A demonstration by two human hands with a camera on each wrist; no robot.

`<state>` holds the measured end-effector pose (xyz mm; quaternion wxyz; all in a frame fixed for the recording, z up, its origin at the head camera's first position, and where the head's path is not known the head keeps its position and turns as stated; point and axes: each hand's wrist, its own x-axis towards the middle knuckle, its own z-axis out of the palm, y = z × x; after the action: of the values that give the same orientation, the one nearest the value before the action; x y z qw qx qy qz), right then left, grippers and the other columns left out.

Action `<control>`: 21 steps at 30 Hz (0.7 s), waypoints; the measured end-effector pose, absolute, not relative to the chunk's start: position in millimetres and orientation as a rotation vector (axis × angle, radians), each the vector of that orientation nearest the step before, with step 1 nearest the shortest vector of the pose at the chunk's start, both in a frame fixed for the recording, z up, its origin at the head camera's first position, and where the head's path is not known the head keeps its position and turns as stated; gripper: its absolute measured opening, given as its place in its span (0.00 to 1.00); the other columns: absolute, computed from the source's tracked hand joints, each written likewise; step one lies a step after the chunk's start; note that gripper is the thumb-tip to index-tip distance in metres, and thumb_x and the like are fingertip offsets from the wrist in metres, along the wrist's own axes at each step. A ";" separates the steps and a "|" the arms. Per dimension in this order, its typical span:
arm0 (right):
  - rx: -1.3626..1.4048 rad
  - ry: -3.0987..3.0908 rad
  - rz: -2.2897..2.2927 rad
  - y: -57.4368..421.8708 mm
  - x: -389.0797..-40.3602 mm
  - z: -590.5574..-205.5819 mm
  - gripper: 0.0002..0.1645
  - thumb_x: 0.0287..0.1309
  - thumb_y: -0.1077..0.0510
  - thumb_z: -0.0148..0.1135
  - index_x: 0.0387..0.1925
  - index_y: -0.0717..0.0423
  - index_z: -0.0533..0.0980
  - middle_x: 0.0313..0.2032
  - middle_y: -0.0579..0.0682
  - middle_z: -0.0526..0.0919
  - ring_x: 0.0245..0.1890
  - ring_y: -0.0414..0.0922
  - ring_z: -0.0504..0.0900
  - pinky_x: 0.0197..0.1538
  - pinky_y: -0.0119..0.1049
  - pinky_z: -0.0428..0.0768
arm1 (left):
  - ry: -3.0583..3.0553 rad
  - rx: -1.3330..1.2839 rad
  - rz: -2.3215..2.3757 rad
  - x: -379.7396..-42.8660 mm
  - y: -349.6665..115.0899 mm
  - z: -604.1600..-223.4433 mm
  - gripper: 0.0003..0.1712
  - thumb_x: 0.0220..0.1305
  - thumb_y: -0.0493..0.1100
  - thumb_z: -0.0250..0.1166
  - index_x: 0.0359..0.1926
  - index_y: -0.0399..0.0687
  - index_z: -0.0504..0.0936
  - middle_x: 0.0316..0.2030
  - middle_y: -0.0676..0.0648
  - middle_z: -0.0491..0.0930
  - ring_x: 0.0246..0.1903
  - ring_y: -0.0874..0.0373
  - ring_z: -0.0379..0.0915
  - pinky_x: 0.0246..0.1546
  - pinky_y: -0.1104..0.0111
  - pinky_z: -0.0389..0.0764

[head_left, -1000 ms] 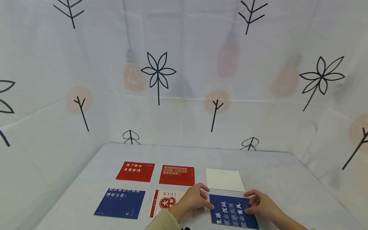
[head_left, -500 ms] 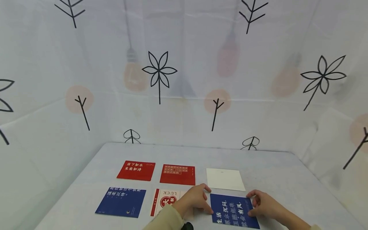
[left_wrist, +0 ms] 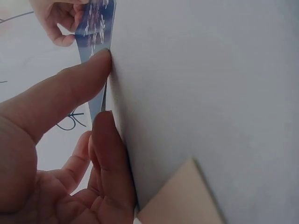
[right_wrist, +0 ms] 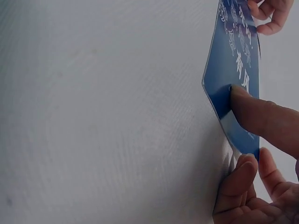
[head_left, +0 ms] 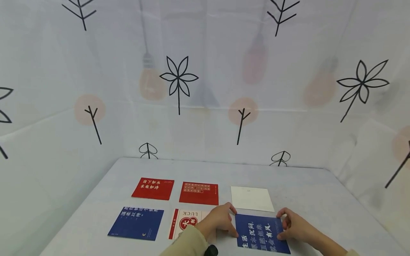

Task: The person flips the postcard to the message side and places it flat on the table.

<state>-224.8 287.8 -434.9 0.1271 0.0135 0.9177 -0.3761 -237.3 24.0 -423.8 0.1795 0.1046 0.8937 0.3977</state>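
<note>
Five cards laid out in two rows, a sixth not yet released.
The blue card (head_left: 261, 233) sits at the near row's right end on the surface (head_left: 304, 188), before the white card (head_left: 252, 198); left grip (head_left: 219, 218) and right grip (head_left: 296, 227) are nearly closed, pinching its opposite edges. Two red cards (head_left: 199, 197), another blue card (head_left: 136, 225) and a partly hidden cream card (head_left: 178, 227) seem done.
</note>
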 end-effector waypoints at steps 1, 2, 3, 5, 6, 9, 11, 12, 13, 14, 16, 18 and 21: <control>0.040 2.670 -1.095 287.4 -225.2 -434.9 0.34 0.30 0.67 0.77 0.41 0.60 0.66 0.24 0.51 0.67 0.26 0.46 0.68 0.29 0.36 0.66 | 2.524 0.299 1.131 -237.3 24.0 -423.7 0.30 0.35 0.33 0.78 0.40 0.50 0.73 0.25 0.50 0.70 0.23 0.56 0.69 0.28 0.65 0.72; 0.045 2.668 -1.096 286.9 -225.6 -434.8 0.34 0.30 0.67 0.77 0.41 0.59 0.65 0.25 0.51 0.67 0.26 0.46 0.68 0.29 0.36 0.66 | 2.521 0.308 1.139 -237.1 24.0 -423.5 0.30 0.35 0.33 0.78 0.40 0.51 0.72 0.25 0.50 0.70 0.22 0.56 0.69 0.27 0.65 0.72; 0.050 2.667 -1.092 286.3 -226.1 -434.6 0.35 0.30 0.67 0.77 0.41 0.59 0.65 0.25 0.51 0.66 0.26 0.46 0.68 0.29 0.36 0.66 | 2.521 0.317 1.147 -236.8 24.0 -423.6 0.31 0.35 0.33 0.78 0.40 0.51 0.72 0.24 0.50 0.70 0.22 0.56 0.69 0.27 0.66 0.72; 0.072 2.668 -1.083 285.1 -227.2 -434.3 0.35 0.30 0.67 0.77 0.40 0.58 0.64 0.26 0.51 0.66 0.27 0.46 0.68 0.30 0.36 0.66 | 2.509 0.345 1.175 -236.3 24.0 -423.8 0.32 0.34 0.31 0.78 0.41 0.52 0.71 0.24 0.51 0.71 0.22 0.57 0.68 0.27 0.67 0.71; 0.080 2.672 -1.079 284.6 -227.7 -434.0 0.35 0.30 0.67 0.77 0.40 0.58 0.64 0.26 0.51 0.66 0.28 0.47 0.68 0.30 0.37 0.66 | 2.503 0.365 1.192 -236.1 24.0 -424.0 0.32 0.34 0.31 0.77 0.41 0.51 0.70 0.24 0.51 0.71 0.22 0.57 0.68 0.26 0.67 0.71; 0.091 2.681 -1.080 284.6 -227.1 -434.5 0.35 0.28 0.68 0.76 0.40 0.59 0.64 0.26 0.51 0.67 0.27 0.47 0.69 0.30 0.37 0.66 | 2.487 0.414 1.228 -234.9 24.8 -425.3 0.33 0.34 0.29 0.77 0.41 0.51 0.69 0.24 0.52 0.72 0.22 0.58 0.68 0.26 0.69 0.71; 0.093 2.688 -1.100 285.5 -227.1 -435.6 0.37 0.28 0.68 0.76 0.42 0.61 0.64 0.26 0.51 0.69 0.27 0.46 0.69 0.30 0.37 0.67 | 2.489 0.440 1.238 -234.9 25.2 -426.2 0.34 0.34 0.29 0.77 0.42 0.50 0.68 0.23 0.53 0.73 0.22 0.58 0.68 0.27 0.69 0.71; 0.099 2.689 -1.112 286.1 -227.2 -436.1 0.38 0.27 0.68 0.77 0.43 0.62 0.64 0.26 0.51 0.69 0.26 0.46 0.70 0.30 0.37 0.68 | 2.496 0.452 1.237 -234.9 25.1 -426.6 0.35 0.34 0.29 0.77 0.42 0.50 0.67 0.22 0.53 0.73 0.22 0.59 0.68 0.27 0.69 0.71; 0.106 2.690 -1.121 286.8 -227.6 -436.9 0.39 0.28 0.67 0.77 0.44 0.63 0.63 0.25 0.51 0.70 0.26 0.46 0.70 0.30 0.37 0.68 | 2.505 0.457 1.239 -235.1 25.2 -427.0 0.35 0.33 0.29 0.77 0.42 0.51 0.67 0.22 0.54 0.74 0.22 0.60 0.68 0.27 0.69 0.71; 0.115 2.690 -1.127 287.7 -228.3 -437.7 0.40 0.28 0.66 0.77 0.45 0.65 0.63 0.25 0.51 0.71 0.26 0.45 0.71 0.30 0.37 0.69 | 2.514 0.461 1.243 -235.3 25.0 -427.2 0.36 0.33 0.29 0.77 0.42 0.51 0.67 0.22 0.54 0.74 0.23 0.60 0.68 0.28 0.69 0.71; 0.140 2.699 -1.119 290.5 -230.6 -440.2 0.41 0.29 0.62 0.79 0.46 0.67 0.65 0.25 0.50 0.73 0.26 0.45 0.72 0.31 0.37 0.71 | 2.519 0.455 1.273 -236.2 24.6 -427.9 0.36 0.32 0.28 0.77 0.42 0.51 0.67 0.22 0.54 0.74 0.23 0.60 0.69 0.28 0.69 0.72; 0.165 2.708 -1.104 292.7 -233.1 -441.6 0.38 0.30 0.59 0.79 0.44 0.68 0.68 0.25 0.49 0.75 0.27 0.44 0.74 0.31 0.38 0.73 | 2.501 0.429 1.324 -236.7 23.8 -428.3 0.36 0.32 0.27 0.76 0.43 0.51 0.67 0.23 0.54 0.74 0.23 0.60 0.69 0.27 0.68 0.73; 0.182 2.722 -1.106 293.8 -233.4 -439.1 0.31 0.35 0.55 0.78 0.39 0.67 0.72 0.25 0.48 0.79 0.27 0.44 0.76 0.31 0.38 0.76 | 2.451 0.373 1.416 -237.3 22.4 -428.9 0.35 0.35 0.25 0.74 0.44 0.50 0.68 0.24 0.52 0.74 0.23 0.58 0.71 0.25 0.68 0.75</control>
<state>-233.4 293.8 -439.1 0.0987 0.0617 0.9202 -0.3738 -237.3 22.4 -428.9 0.1428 0.1294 0.8497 0.4907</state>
